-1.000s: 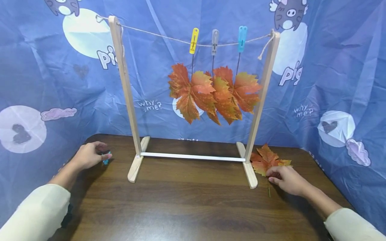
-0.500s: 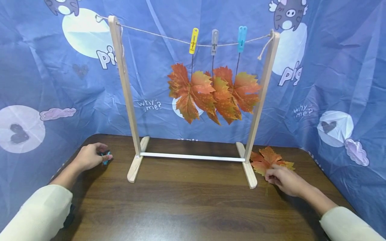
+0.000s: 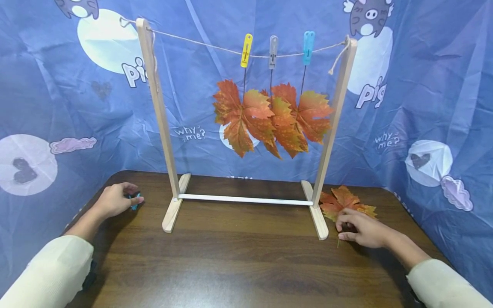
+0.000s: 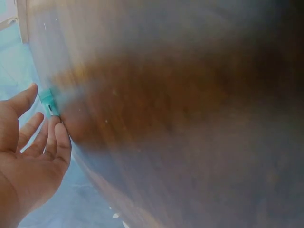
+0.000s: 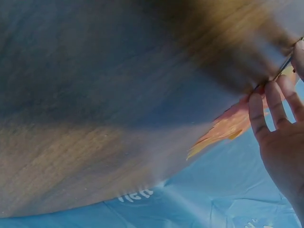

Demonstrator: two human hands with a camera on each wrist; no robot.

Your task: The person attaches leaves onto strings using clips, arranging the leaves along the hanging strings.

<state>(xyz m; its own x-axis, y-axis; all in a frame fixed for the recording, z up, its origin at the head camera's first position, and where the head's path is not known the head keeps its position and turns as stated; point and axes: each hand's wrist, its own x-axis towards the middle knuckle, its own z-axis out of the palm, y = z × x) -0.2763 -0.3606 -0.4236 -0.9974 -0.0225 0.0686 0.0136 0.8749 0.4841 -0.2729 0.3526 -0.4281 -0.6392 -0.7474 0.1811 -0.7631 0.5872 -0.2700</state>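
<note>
In the head view my left hand [image 3: 117, 199] rests low on the table's left side, over a small blue clothespin [image 3: 134, 207]. The left wrist view has fingertips at one end of the clothespin [image 4: 48, 102] and the thumb a little apart from it. At the right, my right hand [image 3: 363, 229] is over the stem of an orange maple-like leaf [image 3: 343, 201] lying beside the rack's foot. A gap shows between its thumb and fingers. In the right wrist view the fingertips touch the thin dark stem [image 5: 285, 64], with part of the leaf [image 5: 228, 126] behind them.
A wooden rack [image 3: 158, 111] stands mid-table, with a white crossbar [image 3: 246, 199] low down and a string [image 3: 200, 42] across the top. A yellow clothespin [image 3: 247, 50], a grey clothespin [image 3: 273, 52] and a blue clothespin [image 3: 308, 48] hold hanging leaves [image 3: 240, 117]. Blue printed cloth surrounds the table.
The leaf on the table has turned and shifted slightly right. My right hand has moved slightly left, and its thumb and fingers have parted. The left hand stays at the clothespin.
</note>
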